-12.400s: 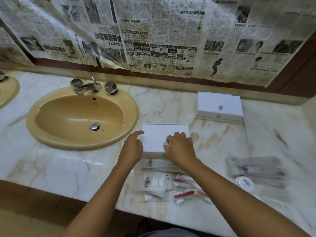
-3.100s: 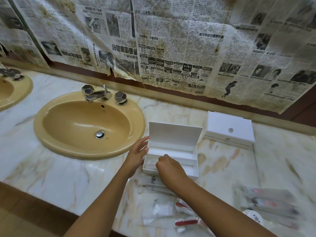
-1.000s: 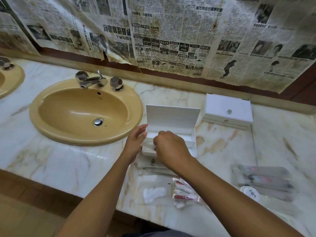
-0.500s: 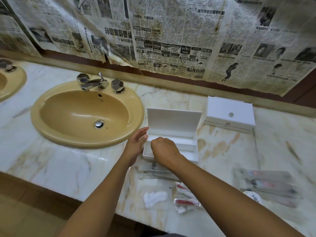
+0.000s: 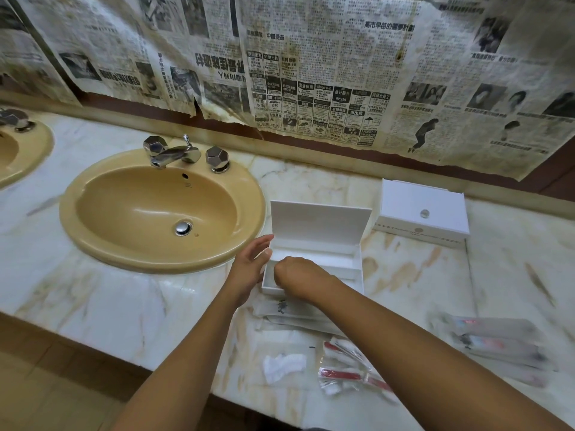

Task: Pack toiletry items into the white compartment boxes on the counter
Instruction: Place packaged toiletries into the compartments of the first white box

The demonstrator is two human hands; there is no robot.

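Observation:
An open white compartment box (image 5: pixel 342 262) sits on the marble counter (image 5: pixel 124 306), its lid (image 5: pixel 320 222) standing upright at the back. My left hand (image 5: pixel 250 269) touches the box's left wall with relaxed, straight fingers. My right hand (image 5: pixel 298 275) reaches knuckles-up into the front left compartment; its fingertips, and anything under them, are hidden. Long flat packets (image 5: pixel 289 309) lie just in front of the box, partly under my right forearm. Closer to me are a clear packet of white cotton (image 5: pixel 283 365) and red-striped packets (image 5: pixel 348 368).
A second white box (image 5: pixel 421 209), closed, stands at the back right. Wrapped toothbrush packets (image 5: pixel 494 337) lie at the right. A yellow sink (image 5: pixel 161 209) with a chrome faucet (image 5: pixel 171 152) is left of the box. The counter's front edge runs close below the packets.
The box went from closed to open. Over the last second my right hand has dropped from just above the box into its front left compartment. My left hand stays at the box's side.

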